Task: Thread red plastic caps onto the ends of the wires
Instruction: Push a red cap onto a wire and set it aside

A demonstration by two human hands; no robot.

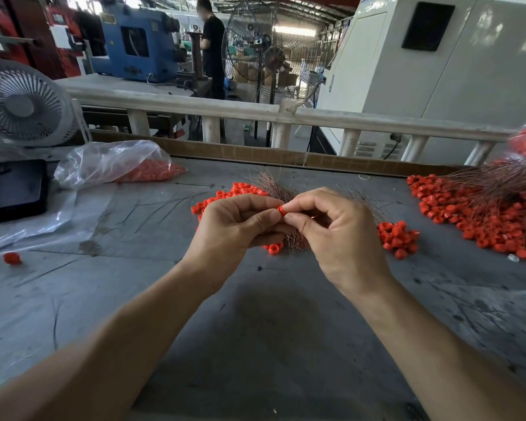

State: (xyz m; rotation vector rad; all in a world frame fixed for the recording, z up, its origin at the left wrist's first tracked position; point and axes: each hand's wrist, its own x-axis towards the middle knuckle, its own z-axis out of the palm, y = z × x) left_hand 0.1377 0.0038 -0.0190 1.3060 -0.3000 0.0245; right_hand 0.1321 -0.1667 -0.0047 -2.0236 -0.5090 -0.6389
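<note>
Head view: a red cap (282, 209) is held above the grey table (255, 344), pinched between the fingertips of the left hand (237, 226) and the right hand (337, 229), which meet at the centre of the frame. The left thumb and forefinger curl onto the cap from the left; the right fingers close in a fine pinch beside it, apparently on a thin wire (316, 214), though the strand is too slender to trace with certainty. Judged from this posture, the step in hand is feeding a wire end through the cap. It is best done with the cap held steady, the wire gripped close to its tip so it cannot buckle, and the tip aligned with the cap's opening before pushing. Behind the hands lie loose wires (274, 185) and unthreaded caps (225, 196), with a small cluster of caps (398, 238) at right. Farther right is a heap of caps with wires (483, 214); at left, a plastic bag (113, 162) of caps and a desk fan (22, 104).
</note>
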